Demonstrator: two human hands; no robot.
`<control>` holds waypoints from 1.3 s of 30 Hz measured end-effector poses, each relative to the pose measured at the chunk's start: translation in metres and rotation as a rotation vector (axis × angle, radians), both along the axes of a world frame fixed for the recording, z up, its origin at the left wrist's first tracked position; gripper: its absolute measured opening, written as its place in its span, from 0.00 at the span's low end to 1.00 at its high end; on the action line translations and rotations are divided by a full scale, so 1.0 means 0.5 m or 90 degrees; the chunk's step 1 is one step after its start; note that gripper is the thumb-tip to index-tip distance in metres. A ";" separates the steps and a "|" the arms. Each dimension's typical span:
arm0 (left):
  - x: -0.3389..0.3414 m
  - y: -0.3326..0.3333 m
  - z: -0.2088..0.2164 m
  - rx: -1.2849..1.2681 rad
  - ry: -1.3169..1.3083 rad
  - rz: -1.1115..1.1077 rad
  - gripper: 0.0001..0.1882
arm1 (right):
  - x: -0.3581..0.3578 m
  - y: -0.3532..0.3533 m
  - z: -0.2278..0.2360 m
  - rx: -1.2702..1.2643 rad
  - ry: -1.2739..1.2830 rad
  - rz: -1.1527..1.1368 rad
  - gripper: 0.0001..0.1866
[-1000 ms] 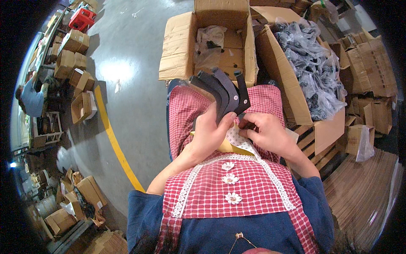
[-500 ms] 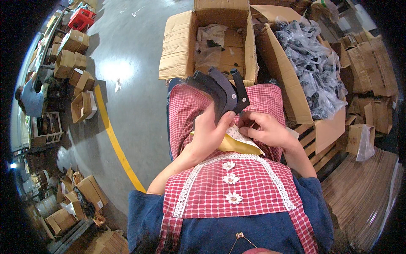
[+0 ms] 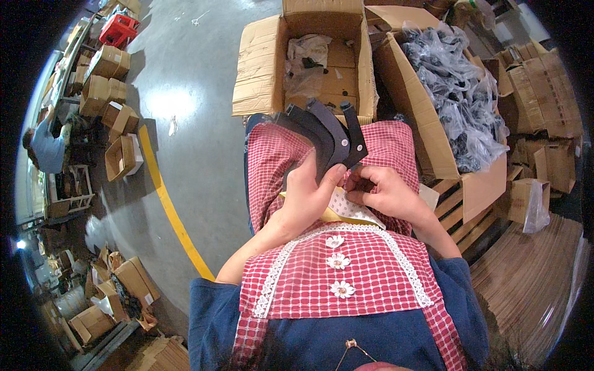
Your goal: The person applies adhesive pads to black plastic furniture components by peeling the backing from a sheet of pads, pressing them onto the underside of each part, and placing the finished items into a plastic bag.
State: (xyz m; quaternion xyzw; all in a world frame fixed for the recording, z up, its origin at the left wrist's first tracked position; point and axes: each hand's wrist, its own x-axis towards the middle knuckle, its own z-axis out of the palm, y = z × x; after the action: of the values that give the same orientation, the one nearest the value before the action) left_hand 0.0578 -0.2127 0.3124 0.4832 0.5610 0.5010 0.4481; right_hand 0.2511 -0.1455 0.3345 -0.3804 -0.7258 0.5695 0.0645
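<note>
The left hand [image 3: 307,196] is closed around a small fan of flat black curved pieces [image 3: 328,133], thumb on the near face and fingers wrapped behind, holding them upright over the lap. The right hand [image 3: 387,193] is pinched shut at the lower edge of the same bundle, fingertips together on something too small to make out, just above a white sticker sheet [image 3: 349,209] with a yellow backing that lies across the red checked apron [image 3: 346,272].

To do this step well, the left hand should keep the pieces steady and squared so the near face does not wobble (a loose fan would slide), while the right hand works with the fingertips only, pressing flat and in one go rather than dabbing.

Beyond the knees stands an open cardboard box [image 3: 309,62] with a few bagged items inside; to its right a larger carton [image 3: 433,142] is heaped with bagged black parts [image 3: 455,93]. A yellow line [image 3: 170,210] runs along the grey floor on the left.
</note>
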 end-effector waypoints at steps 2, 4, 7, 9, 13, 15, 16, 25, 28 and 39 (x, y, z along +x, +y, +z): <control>0.002 0.001 -0.004 0.021 0.003 0.002 0.15 | -0.002 -0.002 0.006 0.050 0.002 0.012 0.12; 0.003 0.001 -0.004 0.024 0.006 0.003 0.15 | -0.003 -0.002 0.010 0.084 -0.002 0.020 0.12; 0.003 0.000 -0.001 0.014 0.009 0.004 0.15 | -0.001 -0.001 0.005 0.127 -0.023 0.028 0.11; 0.005 0.001 -0.002 0.026 0.009 0.009 0.15 | 0.003 0.001 -0.011 0.178 -0.043 0.036 0.12; 0.006 0.000 0.003 0.024 0.015 0.010 0.14 | 0.006 0.002 -0.013 0.143 0.004 0.054 0.12; 0.007 -0.001 0.000 0.007 -0.014 0.004 0.14 | 0.003 -0.001 -0.008 0.124 0.013 0.048 0.12; 0.006 -0.001 0.002 0.000 -0.013 -0.004 0.14 | 0.002 -0.003 -0.006 0.123 0.010 0.045 0.12; 0.012 0.001 -0.013 0.044 0.040 0.002 0.14 | -0.005 -0.026 0.018 0.334 -0.011 0.064 0.11; 0.006 0.003 -0.010 -0.003 0.062 -0.014 0.15 | -0.006 -0.024 0.050 0.305 0.046 0.040 0.08; 0.012 0.005 -0.019 -0.135 -0.063 -0.093 0.13 | 0.001 0.075 0.093 0.345 0.120 0.001 0.07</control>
State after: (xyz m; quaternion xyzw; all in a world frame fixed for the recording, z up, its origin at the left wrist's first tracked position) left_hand 0.0639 -0.2102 0.3028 0.4473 0.5511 0.4282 0.5594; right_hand 0.2516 -0.1081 0.3808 -0.2943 -0.8424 0.3878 0.2308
